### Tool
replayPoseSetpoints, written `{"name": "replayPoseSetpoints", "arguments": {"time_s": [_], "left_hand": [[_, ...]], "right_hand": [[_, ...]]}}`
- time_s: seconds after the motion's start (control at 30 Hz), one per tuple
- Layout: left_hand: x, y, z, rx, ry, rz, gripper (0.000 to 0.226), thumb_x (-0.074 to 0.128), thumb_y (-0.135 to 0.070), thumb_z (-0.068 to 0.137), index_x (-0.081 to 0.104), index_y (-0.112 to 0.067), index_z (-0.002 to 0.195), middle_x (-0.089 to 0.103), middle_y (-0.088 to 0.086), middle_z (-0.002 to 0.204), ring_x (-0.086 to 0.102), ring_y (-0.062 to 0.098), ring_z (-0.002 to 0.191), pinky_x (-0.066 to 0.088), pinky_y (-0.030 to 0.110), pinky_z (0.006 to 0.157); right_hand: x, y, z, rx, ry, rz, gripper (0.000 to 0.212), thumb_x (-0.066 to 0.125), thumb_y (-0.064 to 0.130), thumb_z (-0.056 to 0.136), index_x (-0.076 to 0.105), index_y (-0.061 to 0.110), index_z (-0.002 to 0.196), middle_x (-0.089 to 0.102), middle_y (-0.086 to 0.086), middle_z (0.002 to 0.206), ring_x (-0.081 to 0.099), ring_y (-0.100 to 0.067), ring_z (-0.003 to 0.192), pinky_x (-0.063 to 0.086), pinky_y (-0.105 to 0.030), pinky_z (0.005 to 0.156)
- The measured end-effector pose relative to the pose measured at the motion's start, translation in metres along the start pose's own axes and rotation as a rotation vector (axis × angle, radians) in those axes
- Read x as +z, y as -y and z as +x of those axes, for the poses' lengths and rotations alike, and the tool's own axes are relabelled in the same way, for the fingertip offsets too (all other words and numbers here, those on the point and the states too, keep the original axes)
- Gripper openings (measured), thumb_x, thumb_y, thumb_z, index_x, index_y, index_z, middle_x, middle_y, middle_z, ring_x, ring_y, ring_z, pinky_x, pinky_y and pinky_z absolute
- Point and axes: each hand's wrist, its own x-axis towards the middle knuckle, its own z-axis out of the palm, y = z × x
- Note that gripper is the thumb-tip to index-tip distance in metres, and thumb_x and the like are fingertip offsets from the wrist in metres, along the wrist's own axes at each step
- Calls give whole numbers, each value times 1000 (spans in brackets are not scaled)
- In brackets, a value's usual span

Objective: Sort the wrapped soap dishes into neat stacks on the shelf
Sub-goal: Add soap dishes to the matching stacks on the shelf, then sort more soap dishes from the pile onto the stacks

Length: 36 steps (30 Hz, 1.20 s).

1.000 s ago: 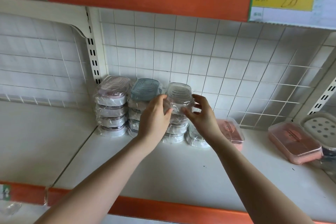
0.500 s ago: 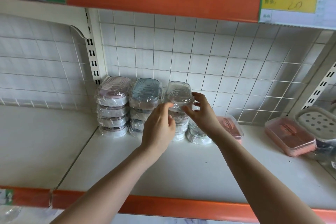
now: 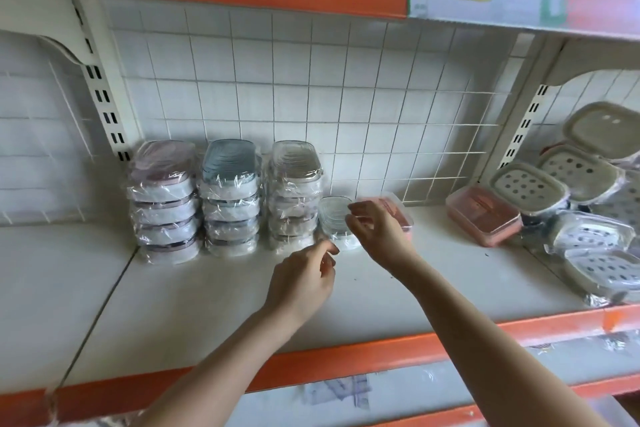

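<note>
- Three stacks of wrapped dishes stand at the far left of the shelf (image 3: 207, 288), against the grid wall: a pink stack (image 3: 163, 201), a blue stack (image 3: 231, 196) and a clear stack (image 3: 293, 192), close side by side.
- Just right of the clear stack lies a low clear dish (image 3: 334, 224), and it looks like the next one to sort.
- Your right hand (image 3: 379, 230) hovers at this dish, fingers loosely curled and spread, holding nothing; whether the fingertips touch the wrap, you cannot tell.
- Your left hand (image 3: 301, 282) is nearer, fingers loosely bent, empty, pointing toward the same dish.
- A pink box (image 3: 398, 211) sits partly hidden behind your right hand; another pink box (image 3: 485, 215) and loose perforated dishes (image 3: 530, 185) lie well apart at the right.
- Judged step: reaching for the low dish.
- The next move calls for gripping it by both sides, lifting it level and squaring it on the clear stack. That stack is tall and the wrap is slippery, so set it down gently.
</note>
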Motion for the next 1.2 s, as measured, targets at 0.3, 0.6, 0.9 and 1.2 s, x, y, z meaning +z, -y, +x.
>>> {"name": "replayPoseSetpoints", "arguments": {"time_s": [0.3, 0.6, 0.9, 1.2], "left_hand": [[56, -54, 14, -4, 253, 155, 26, 46, -25, 92, 56, -26, 116, 63, -7, 116, 58, 20, 107, 45, 31, 84], [126, -155, 19, 27, 302, 142, 28, 44, -23, 92, 55, -25, 117, 61, -3, 122, 57, 25, 109, 44, 32, 86], [197, -232, 12, 43, 305, 76, 28, 45, -21, 91, 55, -25, 117, 62, -6, 119, 56, 23, 109, 43, 33, 86], [240, -272, 5, 97, 291, 8, 30, 46, -16, 90, 54, -21, 118, 56, -4, 123, 53, 19, 112, 45, 37, 87]], "right_hand": [[-66, -63, -47, 34, -87, -165, 24, 64, 18, 88, 65, 7, 110, 66, -9, 108, 62, -25, 99, 47, -35, 89], [-172, -115, -91, 59, -150, -276, 30, 61, 25, 90, 63, 10, 116, 64, -4, 115, 60, -20, 103, 42, -26, 87], [-255, -167, -128, 49, -191, -296, 28, 62, 20, 89, 63, 12, 116, 62, -4, 113, 57, -19, 107, 37, -20, 85], [-304, -208, -143, 74, -193, -390, 36, 67, 11, 84, 61, 13, 120, 58, -7, 119, 52, -27, 111, 37, -28, 89]]}}
